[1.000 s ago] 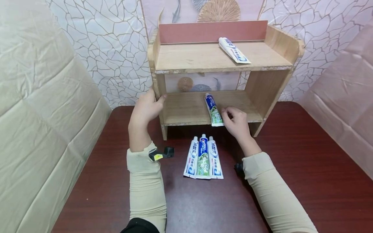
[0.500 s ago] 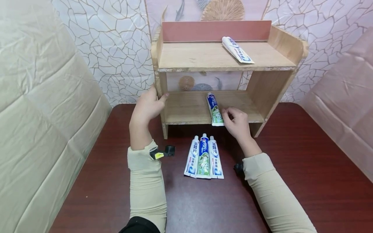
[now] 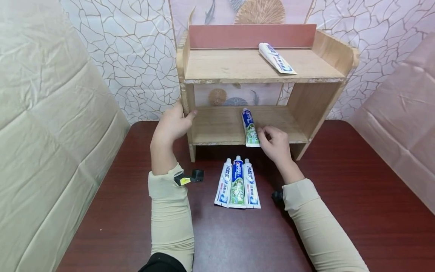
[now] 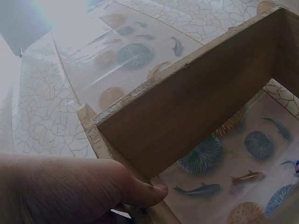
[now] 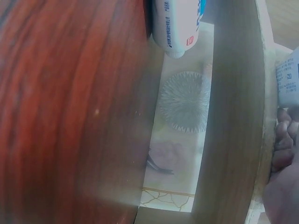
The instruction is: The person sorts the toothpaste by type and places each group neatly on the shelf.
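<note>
- While the left hand, left of centre, grips the side of the wooden shelf unit (image 3: 217, 130), apparently steadying it, its thumb shows inside.
- Three tubes (image 3: 237, 185) lie side by side, lower centre.
- Mid-frame, the blue-and-green tube (image 3: 250, 128) rests on the lower shelf, seemingly being straightened.
- Right hand (image 3: 276, 142), right of centre: thumb and fingertips together at that tube's edge; pinching or merely touching, I can't tell. Letting go would call for a light, drag-free release.

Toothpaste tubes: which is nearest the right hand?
The only tube on the lower shelf; another lies on the upper shelf, three others on the table.

Beige sleeves (image 3: 172, 226) have wide cuffs (image 3: 162, 189), the left black strap (image 3: 177, 178) a yellow label (image 3: 185, 181)
</note>
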Tool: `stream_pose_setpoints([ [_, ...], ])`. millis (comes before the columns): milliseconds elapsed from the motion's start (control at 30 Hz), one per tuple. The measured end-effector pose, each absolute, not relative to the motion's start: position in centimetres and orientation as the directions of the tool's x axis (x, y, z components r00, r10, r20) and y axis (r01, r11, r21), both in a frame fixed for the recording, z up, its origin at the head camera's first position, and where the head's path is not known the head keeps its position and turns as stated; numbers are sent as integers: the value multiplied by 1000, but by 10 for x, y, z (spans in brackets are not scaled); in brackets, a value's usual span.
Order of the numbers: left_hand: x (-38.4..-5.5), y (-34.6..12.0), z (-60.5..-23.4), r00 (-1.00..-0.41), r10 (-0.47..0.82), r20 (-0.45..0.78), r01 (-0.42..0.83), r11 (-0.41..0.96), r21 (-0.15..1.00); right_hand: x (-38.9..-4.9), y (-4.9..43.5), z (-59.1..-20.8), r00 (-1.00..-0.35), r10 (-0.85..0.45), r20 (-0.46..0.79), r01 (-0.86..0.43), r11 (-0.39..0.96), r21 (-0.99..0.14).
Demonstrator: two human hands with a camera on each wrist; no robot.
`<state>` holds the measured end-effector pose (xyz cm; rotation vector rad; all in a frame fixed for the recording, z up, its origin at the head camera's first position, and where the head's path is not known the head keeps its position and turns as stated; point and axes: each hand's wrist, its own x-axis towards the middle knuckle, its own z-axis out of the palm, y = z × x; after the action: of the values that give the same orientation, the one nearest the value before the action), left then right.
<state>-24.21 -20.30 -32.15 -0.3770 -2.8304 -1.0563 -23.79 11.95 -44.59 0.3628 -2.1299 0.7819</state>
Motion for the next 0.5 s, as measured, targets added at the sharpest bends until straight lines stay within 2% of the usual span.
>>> stream_pose_setpoints([
  [500,-241,-203,-321,-964,201,176,267,728,631,-238,120,-445,-640,6,768,-494,762,-418],
])
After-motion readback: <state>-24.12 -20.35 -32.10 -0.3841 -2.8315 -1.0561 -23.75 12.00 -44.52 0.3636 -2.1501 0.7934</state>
